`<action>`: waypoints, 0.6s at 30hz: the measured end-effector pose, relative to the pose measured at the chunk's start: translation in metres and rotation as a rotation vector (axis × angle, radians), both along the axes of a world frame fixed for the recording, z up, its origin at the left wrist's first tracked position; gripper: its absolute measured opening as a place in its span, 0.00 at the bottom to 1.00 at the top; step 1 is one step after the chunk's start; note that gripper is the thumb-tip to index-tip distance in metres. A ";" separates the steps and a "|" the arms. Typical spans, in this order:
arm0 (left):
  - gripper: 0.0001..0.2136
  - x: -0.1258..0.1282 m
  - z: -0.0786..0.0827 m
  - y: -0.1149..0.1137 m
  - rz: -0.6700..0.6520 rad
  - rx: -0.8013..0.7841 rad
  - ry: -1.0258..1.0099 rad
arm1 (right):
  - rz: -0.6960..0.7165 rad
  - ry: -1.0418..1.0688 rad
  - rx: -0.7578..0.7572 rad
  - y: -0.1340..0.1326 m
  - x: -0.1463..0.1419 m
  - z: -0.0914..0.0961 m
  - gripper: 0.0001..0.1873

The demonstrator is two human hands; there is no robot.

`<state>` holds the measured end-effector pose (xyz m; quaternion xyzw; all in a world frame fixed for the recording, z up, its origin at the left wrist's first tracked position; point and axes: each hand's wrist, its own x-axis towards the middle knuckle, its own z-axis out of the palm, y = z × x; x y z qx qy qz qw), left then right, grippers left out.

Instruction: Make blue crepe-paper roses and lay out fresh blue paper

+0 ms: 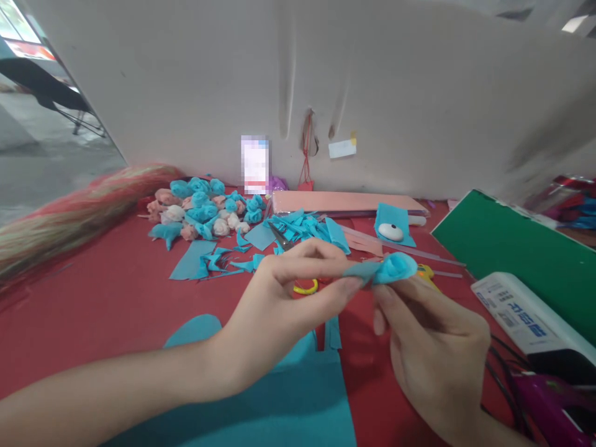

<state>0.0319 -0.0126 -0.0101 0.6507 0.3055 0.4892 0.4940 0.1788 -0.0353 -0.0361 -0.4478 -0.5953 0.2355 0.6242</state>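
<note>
Both hands meet over the red table (93, 298) and hold one small blue paper rose (391, 268). My left hand (284, 298) pinches its flat tail between thumb and fingers. My right hand (433, 347) is closed around the rolled bud end from below. A large blue paper sheet (298, 403) lies under my wrists. Yellow-handled scissors (305, 287) show just behind my left fingers.
A heap of finished blue, pink and white paper roses (205, 208) and blue paper scraps (302, 226) lies at the back. Pink sheets (344, 202), a green board (516, 254), a white box (526, 316) and a purple glue gun (554, 403) are at the right. A white wall stands behind.
</note>
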 end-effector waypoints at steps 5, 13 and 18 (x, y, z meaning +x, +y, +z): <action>0.08 0.002 -0.006 -0.003 -0.060 -0.078 -0.053 | -0.001 0.006 0.035 0.000 -0.001 -0.002 0.13; 0.09 0.009 -0.006 -0.007 -0.016 -0.086 -0.099 | 0.003 0.016 0.068 0.000 -0.002 -0.004 0.17; 0.08 0.014 -0.005 -0.006 0.042 -0.053 -0.107 | 0.006 -0.002 0.060 -0.004 -0.001 -0.004 0.18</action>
